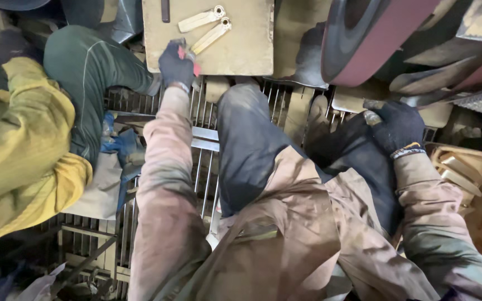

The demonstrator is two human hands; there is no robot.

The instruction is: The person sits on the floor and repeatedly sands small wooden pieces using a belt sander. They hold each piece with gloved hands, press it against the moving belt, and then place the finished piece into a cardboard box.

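- At the near edge of the dusty tan board that is serving as a desk (241,50), the left hand (177,64), in a dark work glove with red patches, is resting with its fingers curled together; whether anything is pinched under them cannot be told from this view.
- Just beyond that hand, two pale flat metal pieces with ring-shaped ends (205,28) are lying side by side on the desk, slightly fanned, close to the fingertips but apart from them.
- Over on the other side, the right hand (398,128), in a dark glove with an orange-edged cuff, is closing around a small greyish stub (371,117) beside the knee; what that stub belongs to is not clear.
- Above it, a large wheel wrapped in a reddish-brown abrasive belt (364,39) is hanging close to the desk's right edge.
- As a judgement, the reach is going well if the left hand is sliding flat across the board and taking one piece by its plain end, leaving the ringed end free.
- Sleeves and cuffs are worth keeping well away from the belt while the arm is stretching forward.
- Underfoot, a steel floor grating (202,161) is showing gaps, so a piece nudged off the desk edge could be falling through.
- To the left, another person in a yellow top and green trousers (23,145) is sitting near, so the elbow is better kept tucked in.
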